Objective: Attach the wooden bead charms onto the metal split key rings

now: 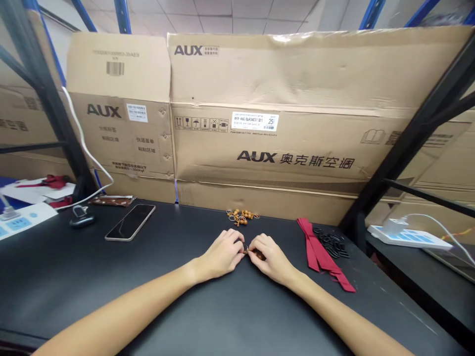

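Observation:
My left hand and my right hand meet over the middle of the black table, fingertips almost touching. Between them is a keychain with a small metal ring and a brown wooden bead part. The fingers of my left hand pinch the ring from its left side. My right hand is closed around the wooden part, which is mostly hidden under its fingers. Just beyond the hands lies a small pile of similar wooden bead keychains with metal rings.
Red ribbon strips and black clips or buckles lie to the right. On the left are a phone, a small dark device, a brown packet and a power strip. Cardboard walls the back.

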`<action>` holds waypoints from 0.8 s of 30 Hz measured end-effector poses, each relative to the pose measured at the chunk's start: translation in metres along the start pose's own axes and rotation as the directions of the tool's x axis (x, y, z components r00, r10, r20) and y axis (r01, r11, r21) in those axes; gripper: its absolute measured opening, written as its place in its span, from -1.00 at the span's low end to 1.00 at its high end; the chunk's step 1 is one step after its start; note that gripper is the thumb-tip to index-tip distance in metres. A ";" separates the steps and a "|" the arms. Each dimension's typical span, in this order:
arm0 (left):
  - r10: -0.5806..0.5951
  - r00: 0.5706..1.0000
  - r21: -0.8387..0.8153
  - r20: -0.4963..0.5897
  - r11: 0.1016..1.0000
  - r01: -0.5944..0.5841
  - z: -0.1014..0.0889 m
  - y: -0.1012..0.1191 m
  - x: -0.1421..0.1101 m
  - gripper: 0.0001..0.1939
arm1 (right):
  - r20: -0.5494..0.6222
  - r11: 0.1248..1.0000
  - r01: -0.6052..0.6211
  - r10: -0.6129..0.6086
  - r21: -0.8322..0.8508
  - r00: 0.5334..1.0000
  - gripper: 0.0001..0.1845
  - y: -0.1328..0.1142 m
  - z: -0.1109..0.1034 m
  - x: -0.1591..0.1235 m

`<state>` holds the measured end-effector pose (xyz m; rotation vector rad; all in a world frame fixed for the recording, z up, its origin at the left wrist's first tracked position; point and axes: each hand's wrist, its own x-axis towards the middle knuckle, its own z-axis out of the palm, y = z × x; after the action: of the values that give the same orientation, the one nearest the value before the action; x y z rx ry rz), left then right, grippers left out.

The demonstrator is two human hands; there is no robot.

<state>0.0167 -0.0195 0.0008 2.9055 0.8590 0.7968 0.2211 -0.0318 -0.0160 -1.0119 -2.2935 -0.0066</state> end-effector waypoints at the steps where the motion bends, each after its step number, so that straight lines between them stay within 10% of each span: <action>1: -0.005 1.000 -0.006 -0.007 1.000 0.005 0.000 0.000 0.000 -0.90 | -0.008 1.000 -0.001 0.001 -0.001 1.000 -0.89 0.000 0.000 0.000; 24: -0.001 0.999 -0.082 -0.037 0.997 -0.002 0.001 -0.003 0.000 -0.93 | -0.020 0.996 -0.065 0.063 -0.058 0.998 -0.88 0.003 0.000 0.001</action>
<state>0.0159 -0.0165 -0.0008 2.8287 0.8083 0.8669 0.2219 -0.0289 -0.0161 -1.1102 -2.2551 -0.0563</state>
